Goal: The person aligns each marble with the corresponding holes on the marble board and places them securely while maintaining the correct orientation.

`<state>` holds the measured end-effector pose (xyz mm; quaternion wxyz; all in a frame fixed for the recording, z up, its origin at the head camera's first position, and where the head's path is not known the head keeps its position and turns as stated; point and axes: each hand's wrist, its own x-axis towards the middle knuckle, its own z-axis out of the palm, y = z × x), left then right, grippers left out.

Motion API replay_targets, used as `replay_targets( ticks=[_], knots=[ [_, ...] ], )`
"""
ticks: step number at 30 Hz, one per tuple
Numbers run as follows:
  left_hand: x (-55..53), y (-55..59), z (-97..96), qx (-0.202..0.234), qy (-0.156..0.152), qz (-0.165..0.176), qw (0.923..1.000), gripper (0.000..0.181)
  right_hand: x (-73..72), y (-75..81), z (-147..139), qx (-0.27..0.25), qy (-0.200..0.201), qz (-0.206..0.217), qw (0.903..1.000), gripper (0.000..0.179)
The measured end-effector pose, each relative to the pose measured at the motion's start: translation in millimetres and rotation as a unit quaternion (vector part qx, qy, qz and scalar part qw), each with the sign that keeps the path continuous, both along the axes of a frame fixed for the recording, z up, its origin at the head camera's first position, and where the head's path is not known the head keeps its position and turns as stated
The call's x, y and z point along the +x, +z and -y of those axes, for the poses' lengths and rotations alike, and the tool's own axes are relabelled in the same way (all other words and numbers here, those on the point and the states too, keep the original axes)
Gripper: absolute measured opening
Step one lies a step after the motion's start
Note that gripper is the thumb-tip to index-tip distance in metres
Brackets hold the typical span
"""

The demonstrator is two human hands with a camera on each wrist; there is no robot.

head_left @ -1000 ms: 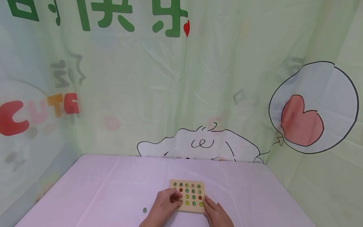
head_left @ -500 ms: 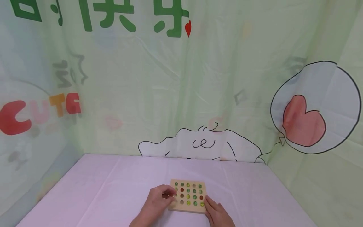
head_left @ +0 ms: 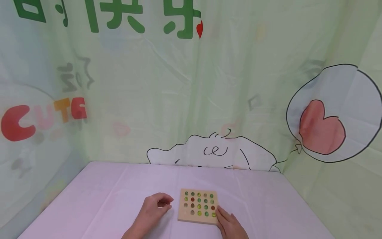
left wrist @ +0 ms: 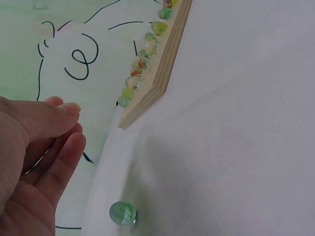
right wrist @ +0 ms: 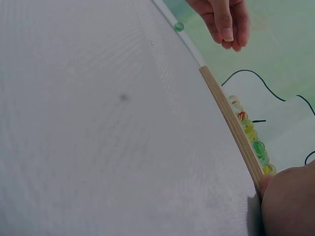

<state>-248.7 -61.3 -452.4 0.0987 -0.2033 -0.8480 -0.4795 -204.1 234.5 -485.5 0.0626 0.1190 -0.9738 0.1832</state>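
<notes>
A square wooden board [head_left: 185, 217] lies on the table, with rows of glass marbles [head_left: 199, 206] in green, yellow and reddish tones in its hollows. My left hand [head_left: 153, 207] hovers left of the board, apart from it. Its fingers are loosely bent, and nothing shows between thumb and fingertips in the left wrist view. Below that hand a loose green marble [left wrist: 122, 213] sits on the cloth; in the head view the hand hides it. My right hand [head_left: 231, 224] rests against the board's right edge near the front corner, fingers fairly straight.
Pale lilac cloth covers the table [head_left: 125, 186]. Light green printed curtains [head_left: 179, 99] hang behind it and at both sides, close to its edges.
My left hand has drawn back leftward from the board's left side, uncovering its left column, and now covers the loose marble in the head view. The right hand stays at the board's edge.
</notes>
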Motion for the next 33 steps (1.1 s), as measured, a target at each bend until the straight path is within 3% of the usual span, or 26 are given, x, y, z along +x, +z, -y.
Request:
replay_targets(
  ticks=[8,18,22,33],
  knots=[
    [2.4,-1.0,17.1,0.007,0.026,0.025,0.9993,0.014,0.8,1.1,-0.2,-0.004,-0.001,-0.004,1.0000,0.045],
    [3.3,-5.0,42.7,0.012,0.092,0.036,0.9950,0.015,-0.4,1.1,0.2,0.008,-0.013,0.009,0.9999,0.046],
    [4.9,-9.3,47.4,0.006,0.079,0.042,0.9960,0.013,-0.4,0.3,-0.5,0.014,-0.014,0.005,0.9998,0.046],
    [12.4,-23.7,57.4,-0.020,-0.003,0.099,0.9949,0.012,1.1,-2.2,1.1,0.005,-0.010,-0.013,0.9999,0.045]
  ],
)
